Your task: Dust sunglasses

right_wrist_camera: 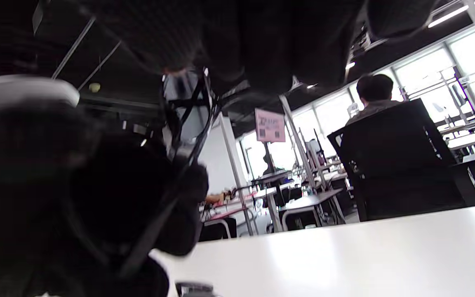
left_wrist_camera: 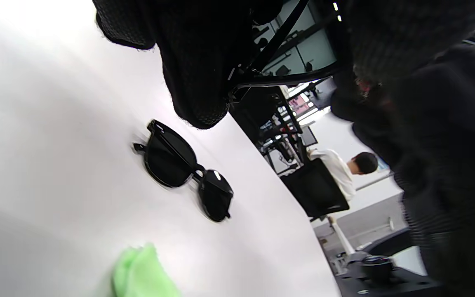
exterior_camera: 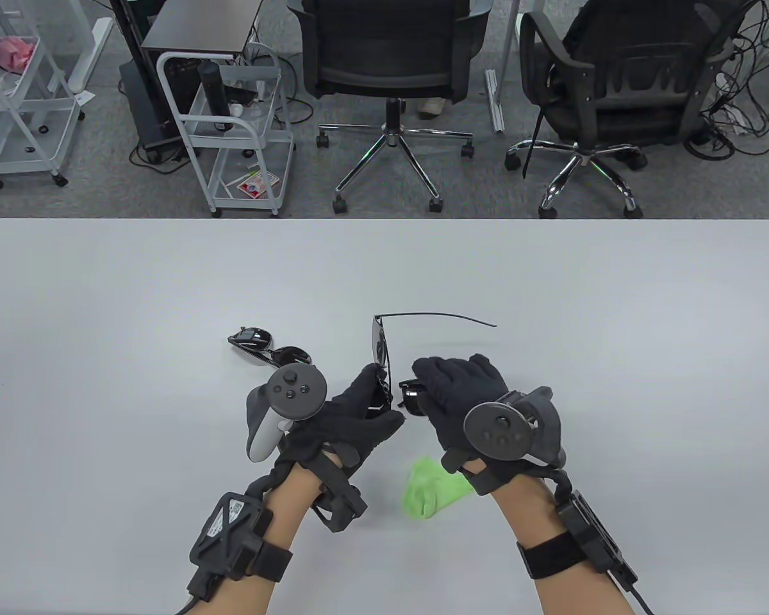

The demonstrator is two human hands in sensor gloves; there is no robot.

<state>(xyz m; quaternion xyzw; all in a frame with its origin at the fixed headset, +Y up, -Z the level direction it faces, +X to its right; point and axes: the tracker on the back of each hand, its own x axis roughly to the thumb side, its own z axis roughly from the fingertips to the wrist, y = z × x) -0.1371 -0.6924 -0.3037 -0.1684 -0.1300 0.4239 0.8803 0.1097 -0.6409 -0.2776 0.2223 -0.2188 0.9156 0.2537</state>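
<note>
Above table (exterior_camera: 166, 288), sunglasses (exterior_camera: 384, 359) between both grips.

Gloved left hand (exterior_camera: 352, 423) and right hand (exterior_camera: 464, 397) cover the near lens of the black thin-armed sunglasses (exterior_camera: 384, 359) held between them; the crumpled lime-green cloth (left_wrist_camera: 144, 274) is cropped by the left wrist view's bottom edge; the right wrist view's foreground is dark blur.

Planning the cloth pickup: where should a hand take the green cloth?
Pinch the crumpled green cloth at its raised folds, coming straight down from above. It lies bunched on the white table, so the ridges give a grip; the right hand is nearest.
</note>
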